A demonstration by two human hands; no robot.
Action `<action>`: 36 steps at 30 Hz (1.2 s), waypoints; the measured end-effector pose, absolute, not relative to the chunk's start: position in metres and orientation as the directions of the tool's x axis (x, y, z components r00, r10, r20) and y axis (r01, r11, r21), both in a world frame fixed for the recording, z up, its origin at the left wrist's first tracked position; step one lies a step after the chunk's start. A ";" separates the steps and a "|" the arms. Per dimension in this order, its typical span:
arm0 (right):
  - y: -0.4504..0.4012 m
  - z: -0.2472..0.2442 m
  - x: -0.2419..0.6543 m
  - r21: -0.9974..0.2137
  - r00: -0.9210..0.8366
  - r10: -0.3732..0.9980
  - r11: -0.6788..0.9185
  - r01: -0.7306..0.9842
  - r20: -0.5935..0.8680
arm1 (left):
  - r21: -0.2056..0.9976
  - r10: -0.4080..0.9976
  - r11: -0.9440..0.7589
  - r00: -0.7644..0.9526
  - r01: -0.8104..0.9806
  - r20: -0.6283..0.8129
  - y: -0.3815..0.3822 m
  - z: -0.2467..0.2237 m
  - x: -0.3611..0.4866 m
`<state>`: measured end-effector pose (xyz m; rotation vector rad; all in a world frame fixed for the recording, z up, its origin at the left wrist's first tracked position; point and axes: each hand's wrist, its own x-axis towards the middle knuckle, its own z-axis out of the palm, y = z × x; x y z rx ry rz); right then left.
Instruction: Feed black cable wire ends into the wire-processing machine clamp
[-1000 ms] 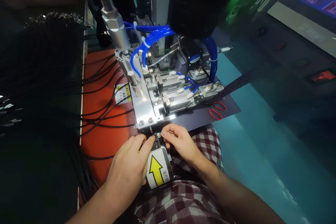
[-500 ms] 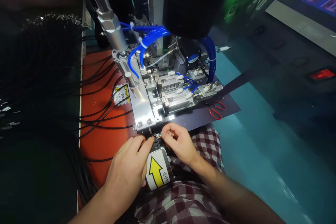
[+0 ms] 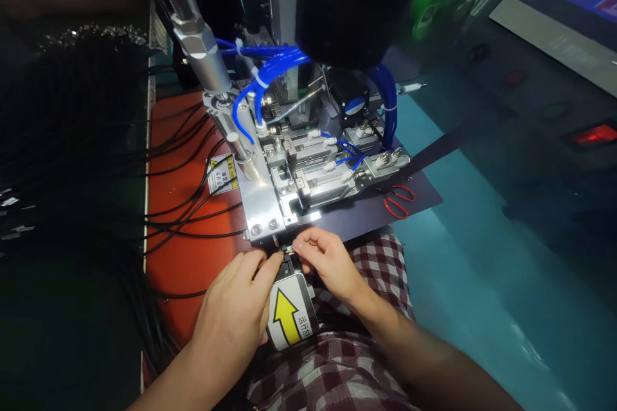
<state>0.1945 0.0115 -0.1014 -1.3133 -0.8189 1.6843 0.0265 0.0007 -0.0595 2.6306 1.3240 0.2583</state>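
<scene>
Head view | black cables [image 3: 193, 210] laid left of arrow plate [image 3: 290, 314] | left hand [image 3: 234, 302] curled beside plate, hold unclear | fine wires [image 3: 290, 250] just beyond plate, pinched tightly by right hand [image 3: 332, 263] | red-handled tool [image 3: 398, 203] laid right of plate

Left hand [image 3: 236, 298] and right hand [image 3: 328, 263] meet at small thin wires [image 3: 289, 250], below silver metal machine [image 3: 308, 167]. White plate with yellow arrow [image 3: 290, 313] just beside left hand. Red-handled scissors-like tool [image 3: 399, 201] on dark flat sheet [image 3: 421, 196]. Black cables [image 3: 193, 205] across orange-red surface [image 3: 180, 186].
</scene>
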 end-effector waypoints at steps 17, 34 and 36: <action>0.008 -0.102 0.194 -0.893 -0.124 0.915 -0.403 -0.200 -0.385 | 0.243 0.785 -0.608 0.618 0.756 0.043 0.005 -0.059 0.027; 0.008 -0.102 0.193 -0.927 -0.069 0.937 -0.350 -0.136 -0.343 | 0.093 0.796 -0.602 0.606 0.793 -0.019 0.006 -0.058 0.034; 0.009 -0.101 0.193 -0.911 -0.086 0.925 -0.380 -0.157 -0.371 | 0.112 0.801 -0.594 0.599 0.797 -0.012 0.005 -0.058 0.034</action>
